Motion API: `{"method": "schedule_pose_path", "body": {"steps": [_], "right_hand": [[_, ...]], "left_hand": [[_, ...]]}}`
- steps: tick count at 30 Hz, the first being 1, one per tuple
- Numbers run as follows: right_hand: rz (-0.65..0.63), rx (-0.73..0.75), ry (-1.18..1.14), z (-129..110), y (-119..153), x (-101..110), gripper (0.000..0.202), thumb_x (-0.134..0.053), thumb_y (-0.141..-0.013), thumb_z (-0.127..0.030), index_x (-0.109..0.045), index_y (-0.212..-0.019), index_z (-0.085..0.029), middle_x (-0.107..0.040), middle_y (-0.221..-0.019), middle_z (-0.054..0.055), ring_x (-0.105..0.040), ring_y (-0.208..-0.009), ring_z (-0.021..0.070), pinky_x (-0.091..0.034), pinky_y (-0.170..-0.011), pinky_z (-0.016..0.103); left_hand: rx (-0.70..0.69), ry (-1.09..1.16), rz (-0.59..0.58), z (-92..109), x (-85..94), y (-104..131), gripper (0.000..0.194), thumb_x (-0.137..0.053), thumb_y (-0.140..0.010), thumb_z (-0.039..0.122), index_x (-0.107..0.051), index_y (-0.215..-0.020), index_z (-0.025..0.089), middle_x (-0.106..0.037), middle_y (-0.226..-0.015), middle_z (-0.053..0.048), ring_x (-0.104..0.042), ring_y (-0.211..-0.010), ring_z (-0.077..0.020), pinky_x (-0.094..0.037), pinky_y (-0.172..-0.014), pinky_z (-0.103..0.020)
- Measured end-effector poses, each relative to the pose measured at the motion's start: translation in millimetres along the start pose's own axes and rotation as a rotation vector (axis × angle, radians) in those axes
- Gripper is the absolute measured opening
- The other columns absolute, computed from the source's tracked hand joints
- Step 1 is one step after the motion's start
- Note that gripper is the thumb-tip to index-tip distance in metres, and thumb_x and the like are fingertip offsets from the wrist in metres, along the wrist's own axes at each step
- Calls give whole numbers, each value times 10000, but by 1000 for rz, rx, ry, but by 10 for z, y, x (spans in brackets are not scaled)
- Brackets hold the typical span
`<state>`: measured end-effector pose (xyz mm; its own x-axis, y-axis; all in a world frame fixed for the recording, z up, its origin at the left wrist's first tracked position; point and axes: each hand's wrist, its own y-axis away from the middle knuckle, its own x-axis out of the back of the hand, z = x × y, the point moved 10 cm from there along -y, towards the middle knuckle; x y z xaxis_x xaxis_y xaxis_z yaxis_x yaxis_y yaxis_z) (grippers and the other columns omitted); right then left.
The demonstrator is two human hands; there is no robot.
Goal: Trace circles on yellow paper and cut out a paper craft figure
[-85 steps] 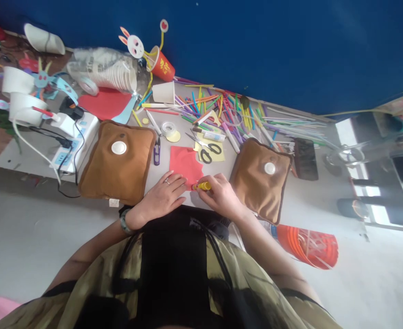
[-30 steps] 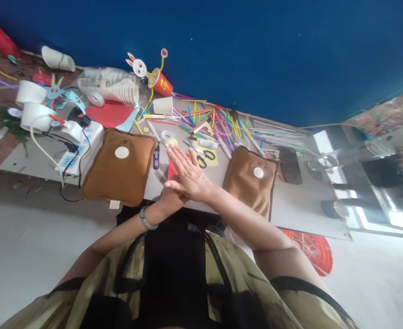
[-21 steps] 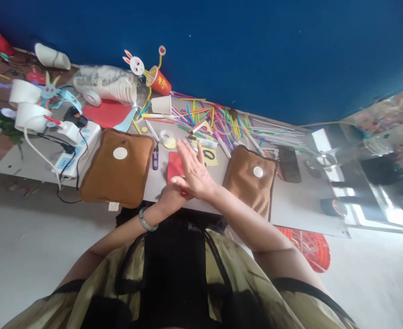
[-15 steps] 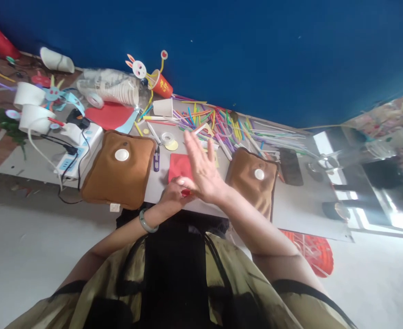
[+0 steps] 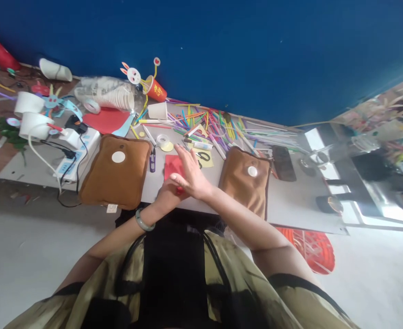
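My left hand (image 5: 168,196) is curled at the table's front edge, with a small piece of red paper (image 5: 180,189) showing between it and my other hand; most of its fingers are hidden. Above it, my right hand (image 5: 195,179) has its fingers stretched out, and its thumb reaches across to the left hand. A red paper sheet (image 5: 171,165) lies flat just beyond the hands. Black-handled scissors (image 5: 204,156) rest on yellow paper (image 5: 207,162), partly behind the right fingers. To the left lies a purple cutter (image 5: 152,161), with a tape roll (image 5: 162,140) farther back.
Brown cushion-like pads, one on the left (image 5: 115,176) and one on the right (image 5: 247,176), flank the hands. Colourful sticks (image 5: 211,123) spread along the wall. A power strip (image 5: 79,151) with cables is at left, a dark phone (image 5: 283,163) at right. Paper cups (image 5: 114,98) lie in plastic.
My right hand has lowered and tilted leftward over the left hand. The scissors now show past its fingers. The whole view has shifted slightly.
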<state>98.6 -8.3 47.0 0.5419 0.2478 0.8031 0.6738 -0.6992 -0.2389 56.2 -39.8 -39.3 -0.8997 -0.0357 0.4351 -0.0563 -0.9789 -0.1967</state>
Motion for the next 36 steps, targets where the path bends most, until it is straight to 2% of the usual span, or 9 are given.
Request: {"method": "schedule_pose_path", "body": {"steps": [3, 6, 9, 11, 16, 19, 22, 26, 36], "right_hand": [[26, 12, -130, 13, 109, 252, 678, -382, -988, -652, -487, -1455, -172, -495, -1507, 192, -456, -1418, 304, -401, -1146, 500], [-30, -22, -97, 43, 261, 389, 503, -670, -884, -550, -647, -1231, -187, -663, -1215, 158, -659, -1082, 285, -539, -937, 432], [-90, -105, -47, 113, 404, 373, 328, -734, -859, -422, -684, -1065, -170, -667, -990, 94, -646, -764, 182, -540, -736, 332], [-93, -127, -79, 128, 464, 335, 213, -718, -877, -347, -685, -981, -164, -646, -894, 57, -603, -667, 136, -509, -666, 284], [-42, -115, -152, 122, 514, 310, 125, -673, -908, -278, -696, -892, -156, -635, -840, 49, -583, -617, 115, -494, -631, 269], [-25, -99, -125, 111, 517, 377, 138, -651, -921, -270, -701, -867, -153, -637, -793, 48, -583, -623, 130, -493, -632, 282], [10, -97, -121, 94, 512, 514, 133, -647, -921, -278, -696, -877, -162, -655, -799, 54, -592, -642, 140, -502, -635, 290], [71, -90, -144, 40, 487, 666, 124, -651, -919, -292, -687, -889, -177, -664, -820, 55, -600, -653, 143, -517, -635, 293], [14, -33, -185, -35, 424, 457, 150, -656, -922, -324, -678, -884, -181, -655, -798, 45, -590, -631, 133, -525, -628, 292]], "left_hand": [[-91, 66, 15, 138, 96, 11, 206, -774, -809, 381, -726, -781, 183, -683, -722, -14, -638, -721, -171, -540, -707, -313], [-137, 101, 29, 193, 165, 36, 130, -755, -829, 309, -751, -918, 214, -735, -838, -30, -662, -797, -182, -543, -755, -322], [-125, 81, 39, 177, 174, 46, 164, -777, -801, 265, -752, -954, 211, -758, -907, -53, -681, -851, -194, -552, -787, -330], [-105, 72, 48, 159, 163, 49, 174, -796, -782, 289, -751, -927, 204, -757, -881, -54, -683, -838, -194, -559, -773, -327], [-39, 156, 12, 115, 127, 86, 238, -765, -793, 305, -747, -989, 172, -753, -900, -71, -695, -817, -184, -584, -706, -291], [-15, 173, 0, 76, 193, 123, 329, -704, -819, 219, -712, -1142, 161, -763, -1051, -88, -720, -863, -171, -597, -812, -300], [-75, -44, 19, 93, 317, 153, 342, -596, -837, 115, -694, -1160, 174, -762, -1084, -76, -711, -968, -189, -552, -957, -370], [-158, -295, -64, 126, 298, 190, 332, -528, -864, 92, -685, -1141, 183, -752, -1084, -71, -667, -1082, -233, -470, -1034, -448], [-184, -304, -44, 139, 311, 234, 435, -459, -830, 20, -621, -1195, 195, -752, -1067, -53, -647, -1108, -218, -433, -1047, -409]]}}
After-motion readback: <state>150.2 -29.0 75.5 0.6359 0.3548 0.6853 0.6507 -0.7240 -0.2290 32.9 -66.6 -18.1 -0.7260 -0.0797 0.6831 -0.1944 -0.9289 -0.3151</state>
